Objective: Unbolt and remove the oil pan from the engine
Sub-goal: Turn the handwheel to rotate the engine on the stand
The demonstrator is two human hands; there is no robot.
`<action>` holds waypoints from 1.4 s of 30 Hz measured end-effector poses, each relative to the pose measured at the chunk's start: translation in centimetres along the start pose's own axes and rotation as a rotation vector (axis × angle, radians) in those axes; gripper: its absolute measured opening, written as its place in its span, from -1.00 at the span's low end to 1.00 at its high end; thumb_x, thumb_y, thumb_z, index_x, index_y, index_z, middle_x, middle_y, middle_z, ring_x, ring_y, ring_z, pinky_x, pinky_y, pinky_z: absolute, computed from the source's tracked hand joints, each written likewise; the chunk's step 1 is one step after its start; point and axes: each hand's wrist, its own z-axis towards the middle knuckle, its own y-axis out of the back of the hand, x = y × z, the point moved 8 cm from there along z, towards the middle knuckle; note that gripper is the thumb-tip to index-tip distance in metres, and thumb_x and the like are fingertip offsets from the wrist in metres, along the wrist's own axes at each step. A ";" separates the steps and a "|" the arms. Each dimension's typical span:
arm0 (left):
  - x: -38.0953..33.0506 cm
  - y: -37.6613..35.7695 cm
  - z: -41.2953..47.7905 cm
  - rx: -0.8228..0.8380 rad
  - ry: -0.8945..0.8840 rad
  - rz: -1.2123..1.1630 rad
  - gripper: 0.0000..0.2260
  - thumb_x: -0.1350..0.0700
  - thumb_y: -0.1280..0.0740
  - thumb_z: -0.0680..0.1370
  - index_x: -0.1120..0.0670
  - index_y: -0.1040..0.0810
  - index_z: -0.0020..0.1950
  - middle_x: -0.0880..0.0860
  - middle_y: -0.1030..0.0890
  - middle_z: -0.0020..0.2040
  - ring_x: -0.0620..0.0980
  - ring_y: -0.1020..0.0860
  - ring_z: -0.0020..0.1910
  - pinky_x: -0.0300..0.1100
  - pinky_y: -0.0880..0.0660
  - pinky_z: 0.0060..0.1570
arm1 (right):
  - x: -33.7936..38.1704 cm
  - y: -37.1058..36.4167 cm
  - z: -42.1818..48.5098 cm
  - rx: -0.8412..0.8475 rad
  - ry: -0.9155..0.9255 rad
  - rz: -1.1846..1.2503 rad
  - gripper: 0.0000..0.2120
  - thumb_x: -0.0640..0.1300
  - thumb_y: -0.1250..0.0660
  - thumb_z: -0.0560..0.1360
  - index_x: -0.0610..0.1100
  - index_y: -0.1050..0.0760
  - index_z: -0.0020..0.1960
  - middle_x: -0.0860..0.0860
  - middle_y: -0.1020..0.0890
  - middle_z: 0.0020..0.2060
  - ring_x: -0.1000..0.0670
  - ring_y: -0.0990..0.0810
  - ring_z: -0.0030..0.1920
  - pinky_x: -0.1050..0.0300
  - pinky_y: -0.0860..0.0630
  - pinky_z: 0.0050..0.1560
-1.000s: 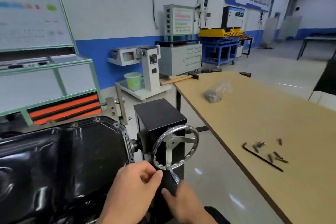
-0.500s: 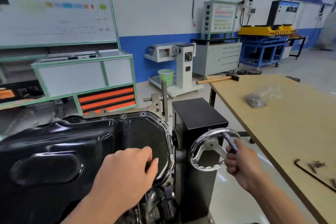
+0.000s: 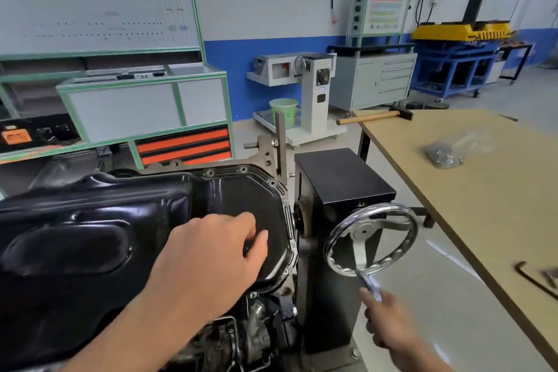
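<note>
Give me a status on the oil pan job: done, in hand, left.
Done: flange holes on the glossy black oil pan look empty; loose bolts lie by the black hex key on the tan table. In hand: left hand rests on the pan, right hand holds the chrome handwheel crank. Left: lifting the pan off.

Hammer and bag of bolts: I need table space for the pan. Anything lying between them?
No. In the head view, only bare tabletop lies between the hammer and the bag.
</note>
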 end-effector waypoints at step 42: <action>6.2 4.2 3.3 -0.042 -0.214 0.129 -0.57 -0.26 -0.04 0.43 -0.04 -0.59 -0.20 -0.10 -0.63 -0.10 0.02 -0.55 0.04 0.03 -0.49 0.04 | 10.0 8.4 -0.7 -0.081 0.138 0.445 -0.73 -0.17 -0.08 0.64 -0.15 -0.40 -0.20 0.05 -0.15 -0.46 0.12 -0.13 -0.60 0.31 -0.06 -0.66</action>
